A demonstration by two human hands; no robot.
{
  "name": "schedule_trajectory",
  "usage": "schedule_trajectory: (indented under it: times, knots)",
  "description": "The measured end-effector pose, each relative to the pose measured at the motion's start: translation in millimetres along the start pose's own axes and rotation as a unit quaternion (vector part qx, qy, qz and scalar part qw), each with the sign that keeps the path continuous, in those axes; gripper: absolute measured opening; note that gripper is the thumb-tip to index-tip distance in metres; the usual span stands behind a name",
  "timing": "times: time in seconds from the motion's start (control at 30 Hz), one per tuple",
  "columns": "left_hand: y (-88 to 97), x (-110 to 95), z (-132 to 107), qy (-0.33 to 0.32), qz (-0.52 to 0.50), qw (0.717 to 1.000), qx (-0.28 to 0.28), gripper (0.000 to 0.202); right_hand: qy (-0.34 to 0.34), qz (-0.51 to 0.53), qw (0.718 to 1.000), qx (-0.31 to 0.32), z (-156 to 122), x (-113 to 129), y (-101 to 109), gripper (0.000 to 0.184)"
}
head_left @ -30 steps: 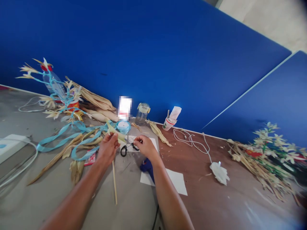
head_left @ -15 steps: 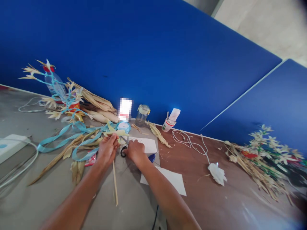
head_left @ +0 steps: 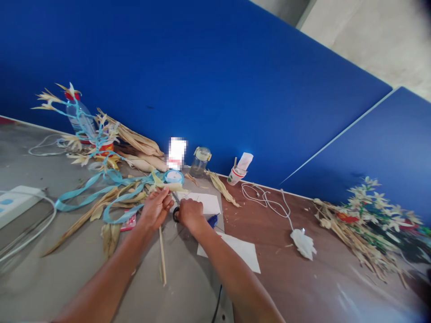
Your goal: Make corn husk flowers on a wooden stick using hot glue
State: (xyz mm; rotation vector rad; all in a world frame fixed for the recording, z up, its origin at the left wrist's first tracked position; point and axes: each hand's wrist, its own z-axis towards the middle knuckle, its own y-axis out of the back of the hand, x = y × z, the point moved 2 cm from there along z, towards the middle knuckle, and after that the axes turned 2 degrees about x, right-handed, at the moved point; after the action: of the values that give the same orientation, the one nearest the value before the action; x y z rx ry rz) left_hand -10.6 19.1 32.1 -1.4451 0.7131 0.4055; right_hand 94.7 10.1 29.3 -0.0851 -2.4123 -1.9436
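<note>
My left hand [head_left: 157,209] pinches a pale yellow-green corn husk strip [head_left: 175,187] between thumb and fingers. Close beside it, my right hand [head_left: 190,212] is closed on black-handled scissors [head_left: 175,214]. The blades point up toward the husk; whether they touch it I cannot tell. Just behind the husk lies a roll of light blue ribbon [head_left: 174,176]. A thin straw-coloured stick [head_left: 163,258] rests on the table below my left hand. White paper [head_left: 207,203] lies behind my right hand, and a dark blue tool [head_left: 213,220] is partly hidden by my right wrist.
Loose blue ribbon [head_left: 79,190] and dried husks [head_left: 82,220] spread to the left, near a power strip [head_left: 18,205]. A lidded jar [head_left: 200,161] and a paper cup [head_left: 236,175] stand along the blue partition [head_left: 215,80]. Husk flowers [head_left: 373,206] lie far right.
The view has shifted slightly. My left hand has moved a little to the right, closer to the scissors. Both hands keep their hold.
</note>
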Motion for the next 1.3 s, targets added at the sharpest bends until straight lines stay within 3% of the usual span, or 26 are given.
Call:
schedule_trajectory:
  times: [0.13,0.3,0.4,0.47,0.53,0.63,0.7,0.77,0.83,0.9,1.07,1.3]
  knots:
    - [1.6,1,2,0.001,-0.012,1.000,-0.001,0.039,-0.010,0.002,1.000,0.017,1,0,0,0.029]
    - [3.7,1,4,0.003,-0.026,1.000,-0.006,0.038,0.000,0.037,0.999,-0.030,-11,-16,6,0.029]
    - [3.1,1,4,0.004,-0.040,0.999,-0.003,0.038,-0.007,0.133,0.988,-0.080,-18,-34,9,0.027]
    - [2.4,0,3,0.005,-0.051,0.999,0.002,0.038,-0.015,0.270,0.959,-0.079,-21,-44,7,0.026]
    - [2.0,0,3,0.005,-0.058,0.998,0.003,0.039,-0.025,0.458,0.888,-0.033,-23,-50,2,0.027]
    - [2.1,-1,3,0.006,-0.066,0.998,0.000,0.040,-0.023,0.698,0.715,0.025,-29,-51,-5,0.036]
    - [2.3,-1,3,0.006,-0.068,0.998,0.001,0.040,-0.008,0.781,0.621,0.060,-34,-49,-7,0.044]
    - [2.6,-1,3,0.004,-0.068,0.998,0.001,0.040,0.015,0.820,0.561,0.107,-40,-45,-7,0.045]
    - [3.0,-1,3,-0.002,-0.063,0.998,-0.005,0.041,0.036,0.840,0.525,0.130,-45,-40,-7,0.043]
    - [3.3,-1,3,-0.013,-0.052,0.998,-0.015,0.041,0.045,0.848,0.516,0.108,-47,-35,-9,0.044]
    - [3.6,0,3,-0.026,-0.027,0.998,-0.047,0.037,0.052,0.819,0.571,0.034,-50,-20,-17,0.045]
    - [3.0,3,3,-0.026,-0.021,0.998,-0.052,0.037,0.074,0.802,0.592,0.011,-53,-13,-19,0.046]
